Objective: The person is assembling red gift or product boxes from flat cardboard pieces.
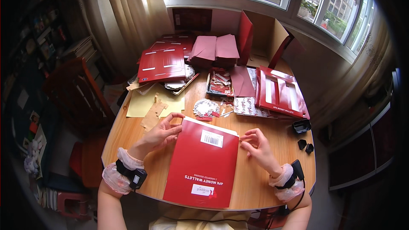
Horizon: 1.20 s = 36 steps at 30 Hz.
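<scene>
A flat red cardboard packaging sleeve (201,155) lies at the front of the table, its printing upside down to me. It carries a white barcode label, and white sheet edges show along its top. My left hand (164,131) grips the sleeve's upper left edge, thumb and fingertips at the corner. Beside the upper right edge is my right hand (258,148), its fingers bent and apart, with nothing visible in them. Whether its fingertips touch the sleeve, I cannot tell.
Red printed sleeves (162,66) are stacked at the back left, with pink envelopes (215,47) beside them. A tray of red and white pieces (220,81) stands mid-table. Cut-out red sleeves (283,93) lie right, near small black containers (301,125). Brown card pieces (154,115) lie left.
</scene>
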Motion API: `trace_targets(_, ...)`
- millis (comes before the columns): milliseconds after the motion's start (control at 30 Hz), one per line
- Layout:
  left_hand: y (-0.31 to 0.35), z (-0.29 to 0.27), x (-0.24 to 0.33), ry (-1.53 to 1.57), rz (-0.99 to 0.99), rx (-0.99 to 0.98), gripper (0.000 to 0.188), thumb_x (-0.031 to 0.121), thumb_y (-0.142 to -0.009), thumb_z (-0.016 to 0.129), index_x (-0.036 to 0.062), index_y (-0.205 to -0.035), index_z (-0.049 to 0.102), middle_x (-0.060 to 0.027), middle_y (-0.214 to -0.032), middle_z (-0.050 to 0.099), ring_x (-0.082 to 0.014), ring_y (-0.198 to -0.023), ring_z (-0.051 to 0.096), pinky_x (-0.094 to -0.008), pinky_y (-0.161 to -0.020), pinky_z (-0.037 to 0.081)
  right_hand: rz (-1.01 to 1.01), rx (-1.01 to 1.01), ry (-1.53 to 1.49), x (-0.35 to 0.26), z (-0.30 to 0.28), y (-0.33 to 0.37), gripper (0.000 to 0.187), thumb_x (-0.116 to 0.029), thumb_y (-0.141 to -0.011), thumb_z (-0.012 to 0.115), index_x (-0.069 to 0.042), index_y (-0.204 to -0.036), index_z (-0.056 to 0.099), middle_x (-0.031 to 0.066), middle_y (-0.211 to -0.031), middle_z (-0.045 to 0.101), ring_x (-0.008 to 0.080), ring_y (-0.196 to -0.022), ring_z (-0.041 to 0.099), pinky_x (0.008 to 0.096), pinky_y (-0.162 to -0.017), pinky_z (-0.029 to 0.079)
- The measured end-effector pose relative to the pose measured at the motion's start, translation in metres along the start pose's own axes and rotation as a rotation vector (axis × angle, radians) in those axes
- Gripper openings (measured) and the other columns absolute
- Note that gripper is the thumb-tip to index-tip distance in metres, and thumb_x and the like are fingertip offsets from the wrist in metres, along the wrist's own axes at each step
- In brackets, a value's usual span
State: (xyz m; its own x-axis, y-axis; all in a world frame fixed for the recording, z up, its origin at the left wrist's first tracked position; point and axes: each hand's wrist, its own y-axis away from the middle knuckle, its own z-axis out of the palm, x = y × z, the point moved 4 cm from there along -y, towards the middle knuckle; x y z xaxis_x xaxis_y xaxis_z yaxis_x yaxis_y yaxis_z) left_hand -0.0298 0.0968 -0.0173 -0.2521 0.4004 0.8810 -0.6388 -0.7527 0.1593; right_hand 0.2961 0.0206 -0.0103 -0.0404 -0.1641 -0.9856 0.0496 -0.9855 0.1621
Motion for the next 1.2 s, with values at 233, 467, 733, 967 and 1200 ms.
trace_targets(233, 0.002, 0.017, -0.004, -0.011, -0.09, 0.002, 0.043, 0.018, -0.098, 0.062, 0.013, -0.132, 0.037, -0.0063, -0.116, 0.062, -0.0107, -0.105, 0.062, -0.0239, -0.086, 0.054, -0.248, -0.163, 0.376, -0.005, 0.007, -0.005, 0.032, -0.007, -0.092, 0.067, -0.002, -0.123, 0.056, -0.0001, -0.089, 0.059, 0.0027, -0.073, 0.052, 0.0191, -0.061, 0.044)
trace_targets(467, 0.006, 0.024, -0.013, 0.314, -0.164, -0.057, 0.031, 0.016, -0.103, 0.053, 0.0118, -0.129, 0.038, -0.0038, -0.107, 0.061, -0.0065, -0.086, 0.066, -0.0156, -0.066, 0.057, 0.096, -0.329, 0.005, -0.016, 0.006, -0.004, 0.022, -0.015, -0.1, 0.059, -0.005, -0.12, 0.058, -0.0025, -0.094, 0.064, 0.0022, -0.079, 0.059, 0.0186, -0.064, 0.049)
trace_targets(733, -0.002, 0.024, -0.029, 0.735, -0.213, -0.12, 0.028, 0.012, -0.105, 0.044, -0.0135, -0.117, 0.044, -0.0182, -0.106, 0.053, -0.0175, -0.104, 0.062, -0.0181, -0.087, 0.06, 0.344, -0.364, -0.526, 0.001, -0.003, -0.012, 0.028, -0.009, -0.099, 0.058, -0.008, -0.126, 0.05, 0.0063, -0.094, 0.069, 0.0076, -0.077, 0.067, 0.0196, -0.065, 0.054)
trace_targets(967, 0.001, 0.033, -0.014, -0.022, -0.056, -0.073, 0.034, 0.021, -0.107, 0.043, -0.0038, -0.128, 0.051, -0.0118, -0.122, 0.06, -0.0141, -0.106, 0.063, -0.0259, -0.093, 0.054, 0.256, -0.373, -0.396, -0.006, -0.005, -0.009, 0.024, -0.009, -0.099, 0.059, -0.007, -0.121, 0.05, 0.0061, -0.093, 0.069, 0.0094, -0.078, 0.068, 0.0197, -0.061, 0.054)
trace_targets(1200, 0.007, 0.044, -0.008, -0.125, -0.093, -0.019, 0.04, 0.031, -0.107, 0.043, 0.0015, -0.132, 0.052, -0.0079, -0.123, 0.063, -0.0132, -0.105, 0.064, -0.0276, -0.09, 0.054, 0.237, -0.372, -0.373, -0.013, -0.004, -0.006, 0.022, -0.008, -0.099, 0.058, -0.006, -0.12, 0.05, 0.0065, -0.089, 0.069, 0.0102, -0.079, 0.069, 0.0195, -0.064, 0.056)
